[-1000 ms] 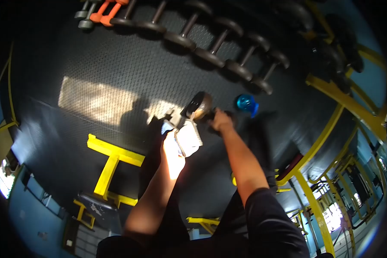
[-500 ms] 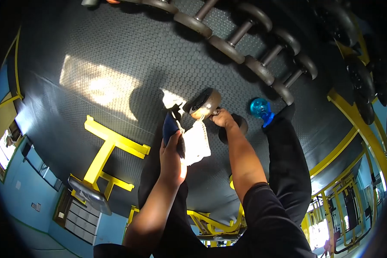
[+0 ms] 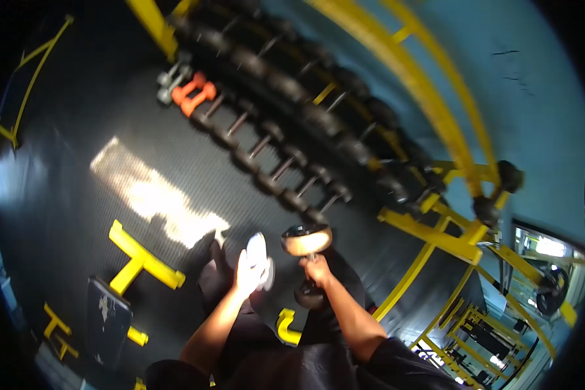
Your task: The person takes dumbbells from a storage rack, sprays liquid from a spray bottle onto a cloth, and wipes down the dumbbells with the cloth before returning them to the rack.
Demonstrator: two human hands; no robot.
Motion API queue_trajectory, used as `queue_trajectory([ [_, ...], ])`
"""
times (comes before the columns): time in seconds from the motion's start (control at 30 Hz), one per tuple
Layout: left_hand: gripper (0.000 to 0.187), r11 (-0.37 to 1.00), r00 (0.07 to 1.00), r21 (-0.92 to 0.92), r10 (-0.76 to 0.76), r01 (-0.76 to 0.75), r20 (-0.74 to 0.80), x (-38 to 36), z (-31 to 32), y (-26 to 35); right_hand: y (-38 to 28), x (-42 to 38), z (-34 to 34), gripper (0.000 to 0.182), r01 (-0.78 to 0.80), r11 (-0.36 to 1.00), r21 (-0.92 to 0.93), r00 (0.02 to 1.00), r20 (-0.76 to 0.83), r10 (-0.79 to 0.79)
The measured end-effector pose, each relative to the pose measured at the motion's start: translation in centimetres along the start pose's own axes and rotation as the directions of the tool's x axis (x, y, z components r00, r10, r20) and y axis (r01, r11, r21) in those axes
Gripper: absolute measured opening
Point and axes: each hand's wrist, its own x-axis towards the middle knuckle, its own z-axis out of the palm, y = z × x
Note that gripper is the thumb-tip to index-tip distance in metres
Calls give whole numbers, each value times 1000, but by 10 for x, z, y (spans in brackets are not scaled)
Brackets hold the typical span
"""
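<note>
My right hand point(image 3: 315, 269) is wrapped round the handle of a dark dumbbell point(image 3: 307, 242), which is held up in front of my right thigh. Sunlight falls across its upper round head; the lower head shows below my fist. My left hand point(image 3: 244, 278), to the left of the dumbbell and apart from it, is closed on a pale cloth point(image 3: 257, 248). Strong light washes out the cloth's details, and part of it hangs on the right side of the hand.
A row of dumbbells point(image 3: 283, 170) lies on the black floor, with orange dumbbells point(image 3: 198, 93) and grey dumbbells point(image 3: 169, 84) at its far end. Behind stands a yellow rack point(image 3: 429, 237) loaded with dumbbells. A padded bench point(image 3: 107, 322) with a yellow frame is at left.
The dumbbell has come up off the floor area in my right hand and nearer to my body. My left hand has drawn back with the cloth. The view has tilted up towards the rack.
</note>
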Motion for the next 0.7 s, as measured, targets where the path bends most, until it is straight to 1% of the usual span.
queue_trajectory([
  [0.03, 51, 993, 993, 105, 38, -49, 108, -11, 16, 8, -25, -41, -24, 20, -13, 1000, 27, 999, -34, 14],
  [0.07, 50, 737, 900, 559, 435, -380, 37, 19, 14, -72, -38, -68, -45, 21, 26, 997, 69, 996, -82, -20],
  [0.1, 48, 700, 924, 606, 326, -379, 202, -9, 43, -6, -49, -93, -66, 22, 65, 991, 117, 990, -129, -49],
  [0.13, 47, 653, 920, 655, 197, -381, 339, -53, 88, 70, -76, -126, -92, 24, 46, 989, 142, 990, -140, -26],
  [0.17, 48, 609, 938, 715, 184, -344, 294, -67, 120, 83, -83, -131, -115, 24, 79, 981, 176, 985, -167, -50],
  [0.23, 52, 785, 948, 578, 36, -223, 316, -94, 189, 120, -85, -134, -157, 24, 229, 888, 399, 969, -183, -167],
  [0.27, 56, 821, 970, 569, -99, -47, 223, -104, 226, 129, -91, -133, -177, 24, 254, 864, 435, 961, -216, -173],
  [0.3, 66, 813, 878, 581, -250, -39, 409, -104, 256, 146, -102, -128, -204, 25, 288, 841, 458, 950, -249, -190],
  [0.33, 73, 861, 887, 501, -299, 92, 352, -93, 286, 132, -121, -128, -237, 26, 331, 818, 471, 936, -273, -222],
  [0.37, 80, 874, 881, 423, -379, 241, 282, -91, 302, 112, -132, -132, -255, 28, 347, 789, 508, 932, -284, -226],
  [0.4, 88, 740, 787, 439, -607, 509, 111, -96, 328, 124, -130, -131, -270, 28, 308, 779, 547, 945, -273, -181],
  [0.43, 88, 840, 826, 251, -530, 481, 193, -109, 363, 140, -141, -121, -301, 28, 290, 773, 564, 948, -278, -153],
  [0.5, 88, 923, 907, 184, -372, 339, 195, -105, 419, 143, -161, -120, -353, 27, 299, 783, 546, 939, -315, -139],
  [0.53, 85, 921, 917, 210, -363, 327, 166, -103, 443, 152, -172, -124, -380, 27, 330, 730, 598, 934, -319, -161],
  [0.57, 81, 920, 925, 234, -353, 315, 143, -99, 469, 162, -176, -120, -406, 29, 318, 760, 567, 934, -326, -147],
  [0.6, 71, 949, 930, 201, -288, 245, 227, -95, 492, 168, -179, -108, -428, 31, 346, 691, 635, 930, -331, -162],
  [0.63, 62, 953, 929, 251, -240, 170, 281, -86, 509, 166, -184, -107, -451, 31, 363, 679, 638, 924, -339, -175],
  [0.7, 57, 962, 930, 262, -160, 72, 331, -76, 551, 171, -199, -102, -495, 30, 355, 695, 625, 926, -336, -170],
])
